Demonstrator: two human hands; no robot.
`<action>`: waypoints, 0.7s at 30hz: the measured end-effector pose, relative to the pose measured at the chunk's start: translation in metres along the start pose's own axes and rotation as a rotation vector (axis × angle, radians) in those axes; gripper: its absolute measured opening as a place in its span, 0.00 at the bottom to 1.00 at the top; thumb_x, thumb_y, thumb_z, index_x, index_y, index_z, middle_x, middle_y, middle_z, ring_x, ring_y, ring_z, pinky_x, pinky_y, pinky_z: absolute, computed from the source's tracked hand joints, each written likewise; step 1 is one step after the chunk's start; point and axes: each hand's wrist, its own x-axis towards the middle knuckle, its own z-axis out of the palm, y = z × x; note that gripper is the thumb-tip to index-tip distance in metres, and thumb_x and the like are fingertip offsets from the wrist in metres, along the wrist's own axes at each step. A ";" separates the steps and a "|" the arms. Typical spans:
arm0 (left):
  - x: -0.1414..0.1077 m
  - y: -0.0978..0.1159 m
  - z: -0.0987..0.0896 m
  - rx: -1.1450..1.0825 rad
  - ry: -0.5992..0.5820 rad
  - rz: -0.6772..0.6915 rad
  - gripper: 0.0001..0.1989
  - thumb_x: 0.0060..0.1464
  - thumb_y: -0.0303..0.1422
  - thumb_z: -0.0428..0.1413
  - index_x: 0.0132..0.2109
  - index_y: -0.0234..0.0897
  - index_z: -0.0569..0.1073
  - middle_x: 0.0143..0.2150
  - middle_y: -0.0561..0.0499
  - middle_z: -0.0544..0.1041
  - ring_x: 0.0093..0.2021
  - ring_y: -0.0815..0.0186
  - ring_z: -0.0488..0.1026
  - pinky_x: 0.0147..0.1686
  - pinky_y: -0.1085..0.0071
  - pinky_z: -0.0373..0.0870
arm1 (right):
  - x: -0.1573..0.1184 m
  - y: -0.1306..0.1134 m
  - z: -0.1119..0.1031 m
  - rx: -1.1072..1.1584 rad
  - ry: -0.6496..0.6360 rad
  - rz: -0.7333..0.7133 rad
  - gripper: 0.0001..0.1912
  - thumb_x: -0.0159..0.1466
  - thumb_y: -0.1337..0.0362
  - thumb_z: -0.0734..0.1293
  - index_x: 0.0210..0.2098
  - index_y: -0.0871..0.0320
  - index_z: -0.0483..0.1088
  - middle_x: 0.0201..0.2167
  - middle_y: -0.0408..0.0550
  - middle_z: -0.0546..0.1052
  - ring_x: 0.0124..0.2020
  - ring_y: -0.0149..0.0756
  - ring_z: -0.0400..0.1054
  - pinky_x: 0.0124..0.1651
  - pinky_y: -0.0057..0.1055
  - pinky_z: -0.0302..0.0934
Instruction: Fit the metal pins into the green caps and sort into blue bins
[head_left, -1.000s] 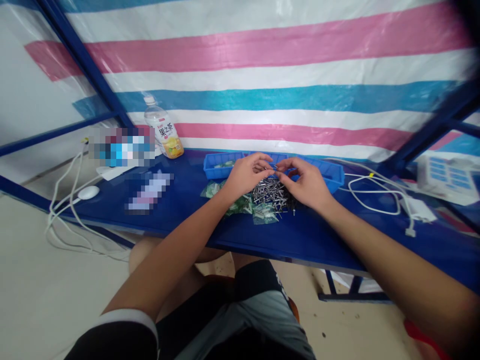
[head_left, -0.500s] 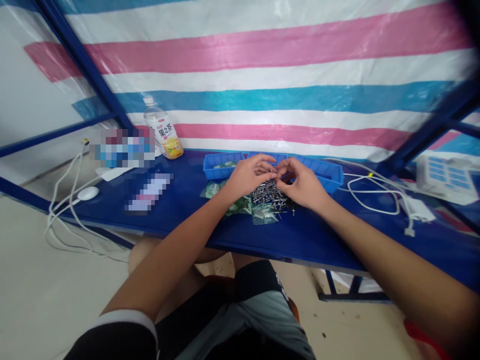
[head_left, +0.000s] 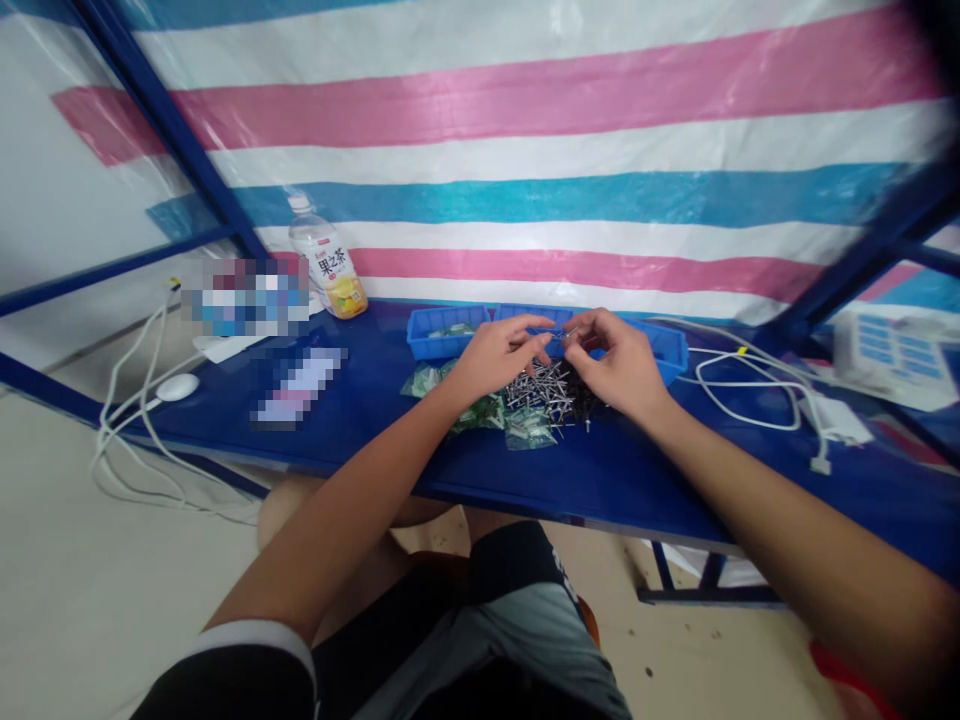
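Above a pile of small metal pins [head_left: 547, 395] on the blue table, my two hands face each other. My left hand [head_left: 501, 355] has its fingers bent toward the right, with something small and thin near the fingertips. My right hand [head_left: 616, 362] pinches a small shiny metal piece [head_left: 566, 336] between thumb and fingers. Small clear green-tinted bags [head_left: 529, 428] lie at the left and front of the pile. Behind my hands are a left blue bin [head_left: 439, 345] holding bags and a wider blue bin [head_left: 671, 350], partly hidden by my right hand.
A drink bottle [head_left: 328, 262] stands at the back left, near a white round-ended cable [head_left: 178, 387]. On the right lie white cables, a charger [head_left: 836, 418] and a white device [head_left: 892, 355]. A striped sheet [head_left: 525, 200] hangs behind the blue table [head_left: 360, 400].
My right hand has moved slightly right and up, away from my left hand. A gap now shows between their fingertips, with a thin metal piece in it.
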 end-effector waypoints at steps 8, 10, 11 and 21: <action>0.001 -0.003 0.003 0.019 0.016 0.050 0.15 0.68 0.37 0.59 0.58 0.41 0.82 0.54 0.44 0.86 0.50 0.58 0.85 0.49 0.60 0.83 | -0.001 0.003 0.003 -0.018 -0.017 -0.108 0.05 0.65 0.64 0.71 0.41 0.52 0.77 0.39 0.47 0.83 0.38 0.42 0.78 0.42 0.42 0.73; 0.002 -0.004 0.003 0.031 0.034 0.050 0.15 0.65 0.36 0.62 0.56 0.41 0.83 0.55 0.45 0.86 0.52 0.57 0.84 0.51 0.59 0.83 | 0.000 0.004 0.004 -0.001 -0.032 -0.123 0.05 0.65 0.65 0.71 0.42 0.52 0.77 0.39 0.48 0.82 0.39 0.42 0.78 0.42 0.42 0.74; 0.003 -0.004 0.002 0.029 0.047 0.050 0.14 0.64 0.36 0.63 0.56 0.41 0.83 0.55 0.44 0.86 0.52 0.57 0.84 0.51 0.59 0.83 | 0.000 0.004 0.004 0.004 -0.045 -0.127 0.06 0.66 0.65 0.71 0.43 0.52 0.77 0.40 0.48 0.83 0.40 0.43 0.78 0.42 0.42 0.74; 0.006 -0.014 0.000 -0.053 0.209 0.034 0.06 0.59 0.30 0.66 0.43 0.39 0.78 0.45 0.46 0.86 0.46 0.60 0.85 0.51 0.59 0.83 | -0.001 0.001 0.003 -0.016 -0.124 -0.126 0.10 0.70 0.62 0.69 0.48 0.53 0.80 0.42 0.50 0.84 0.42 0.45 0.79 0.46 0.44 0.74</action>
